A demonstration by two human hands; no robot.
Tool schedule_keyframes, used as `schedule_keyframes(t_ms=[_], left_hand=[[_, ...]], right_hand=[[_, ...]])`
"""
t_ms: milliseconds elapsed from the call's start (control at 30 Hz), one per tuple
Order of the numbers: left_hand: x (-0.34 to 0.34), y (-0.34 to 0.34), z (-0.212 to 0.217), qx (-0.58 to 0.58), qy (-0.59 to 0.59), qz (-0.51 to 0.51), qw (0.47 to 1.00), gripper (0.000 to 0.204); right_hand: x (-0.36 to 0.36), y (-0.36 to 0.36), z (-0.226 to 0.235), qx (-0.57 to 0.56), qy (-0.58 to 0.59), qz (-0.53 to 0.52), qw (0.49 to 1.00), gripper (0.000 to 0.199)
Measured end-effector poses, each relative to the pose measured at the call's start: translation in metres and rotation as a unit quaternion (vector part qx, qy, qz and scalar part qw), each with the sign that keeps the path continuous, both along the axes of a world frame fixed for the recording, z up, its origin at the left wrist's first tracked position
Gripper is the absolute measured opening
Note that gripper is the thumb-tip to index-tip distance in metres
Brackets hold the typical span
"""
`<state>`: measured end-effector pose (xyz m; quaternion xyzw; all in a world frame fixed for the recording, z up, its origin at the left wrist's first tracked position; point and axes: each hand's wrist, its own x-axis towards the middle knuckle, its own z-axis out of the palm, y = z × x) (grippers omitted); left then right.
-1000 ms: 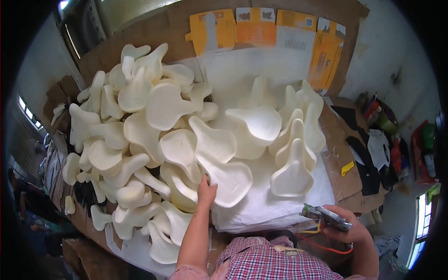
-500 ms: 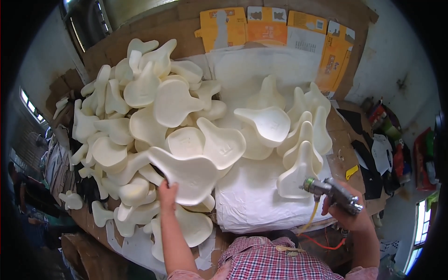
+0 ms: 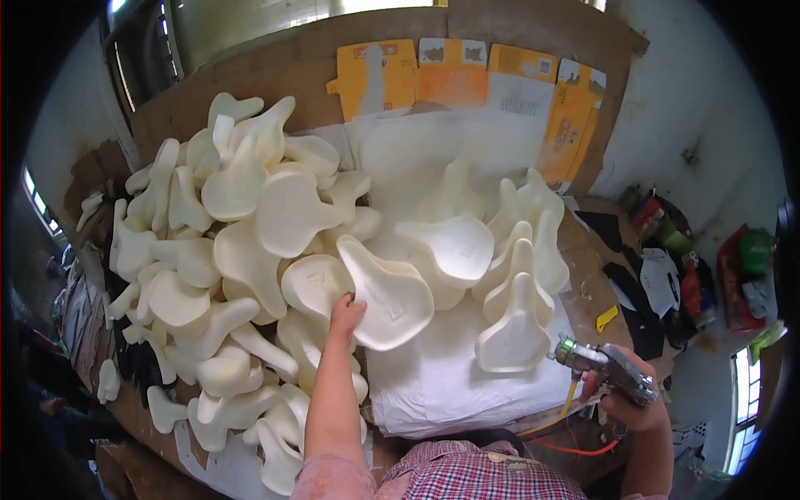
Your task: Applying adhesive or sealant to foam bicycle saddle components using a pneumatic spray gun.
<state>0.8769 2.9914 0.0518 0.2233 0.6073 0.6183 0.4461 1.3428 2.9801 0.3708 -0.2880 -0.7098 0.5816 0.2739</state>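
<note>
My left hand (image 3: 347,317) grips the lower left edge of a cream foam bicycle saddle pad (image 3: 390,302). Its narrow end points away from me and its wide end toward me, with a raised mark on its upper face. Another pad (image 3: 315,282) lies just behind my fingers. In my right hand (image 3: 635,398) is a metal spray gun (image 3: 604,367), its nozzle turned left toward the nearest of several pads (image 3: 515,333) standing on white sheeting. Whether my finger presses the trigger cannot be made out.
A large heap of similar pads (image 3: 300,212) covers the left side of the table. White sheeting (image 3: 450,379) lies across the middle. Yellow cartons (image 3: 454,75) line the back. Right of the sheeting lie a yellow tool (image 3: 607,318) and black scraps (image 3: 633,292); a red hose (image 3: 583,451) trails below.
My left hand has moved right and away from me. The pad it grips now points away, where the earlier one pointed left; I cannot tell whether it is the same pad. The view has shifted.
</note>
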Motion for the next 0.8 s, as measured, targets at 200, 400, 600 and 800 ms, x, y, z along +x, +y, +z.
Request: schedule_keyframes(t_ms=[200, 400, 600, 800], left_hand=[[0.04, 0.006, 0.004, 0.067, 0.096, -0.062, 0.991, 0.053], [0.05, 0.025, 0.037, -0.048, 0.403, -0.071, 0.911, 0.039], [-0.003, -0.014, 0.208, 0.311, -0.091, 0.204, 0.924, 0.029], [0.054, 0.103, 0.038, -0.012, -0.025, 0.1, 0.995, 0.061]], right_hand=[[0.001, -0.009, 0.021, -0.014, 0.016, -0.029, 0.999, 0.057], [0.042, -0.003, 0.014, 0.007, -0.066, -0.068, 0.996, 0.057], [0.079, 0.013, 0.0, -0.002, -0.021, -0.116, 0.993, 0.06], [0.089, 0.055, -0.001, 0.0, -0.018, -0.054, 0.998, 0.056]])
